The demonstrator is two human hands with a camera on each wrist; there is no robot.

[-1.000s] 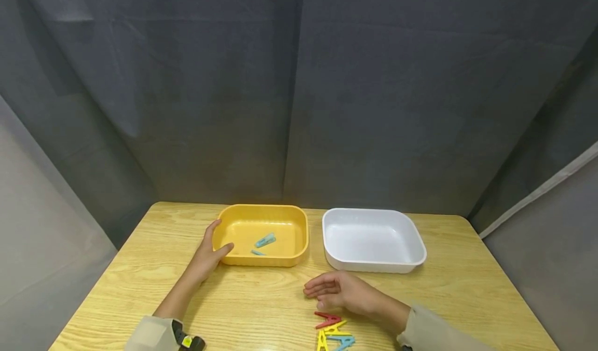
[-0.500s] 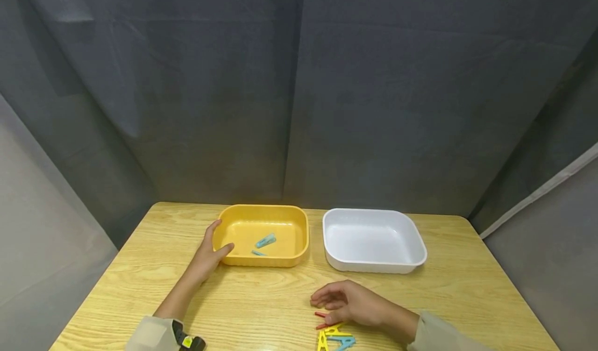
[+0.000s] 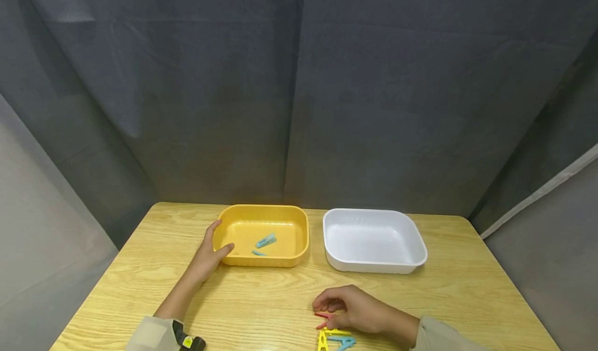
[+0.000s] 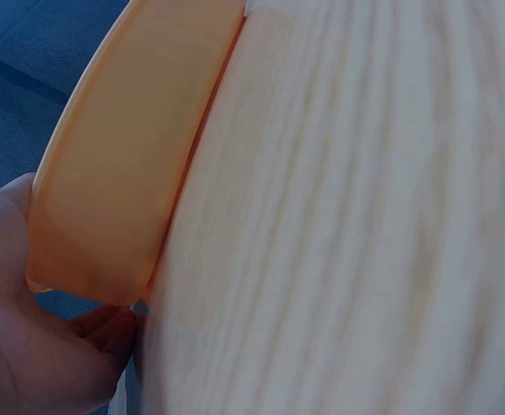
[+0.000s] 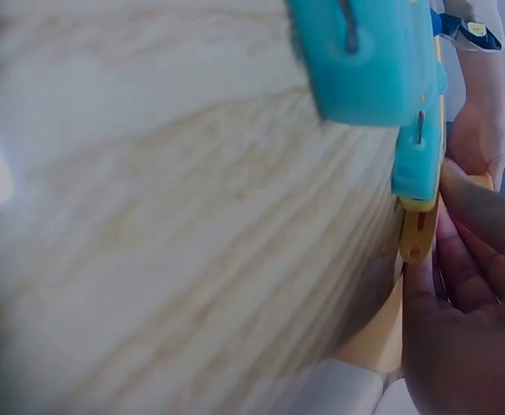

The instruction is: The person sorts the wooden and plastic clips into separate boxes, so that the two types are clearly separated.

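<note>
My left hand [image 3: 207,252] grips the left end of a yellow plastic tray [image 3: 299,260], with its thumb over the near rim. Two light blue clothespins [image 3: 266,240] lie inside that tray. At the front of the table, my right hand [image 3: 357,309] pinches a red clothespin [image 3: 322,324] between thumb and curled fingers. Right beside it lie yellow clothespins [image 3: 322,340] and a blue clothespin [image 3: 344,342] in a small heap. Close up in the right wrist view, a blue clothespin [image 5: 365,69] stands before the fingers, which hide the red one.
A white tray [image 3: 374,265] stands to the right of the yellow tray, a narrow gap between them. Both are on a wood-grain table [image 3: 261,299]. Grey curtains [image 3: 289,107] hang behind the table and at its sides.
My right hand has moved down and slightly right onto the red clothespin, and its thumb and fingers have closed in. The left hand and both trays have stayed put.
</note>
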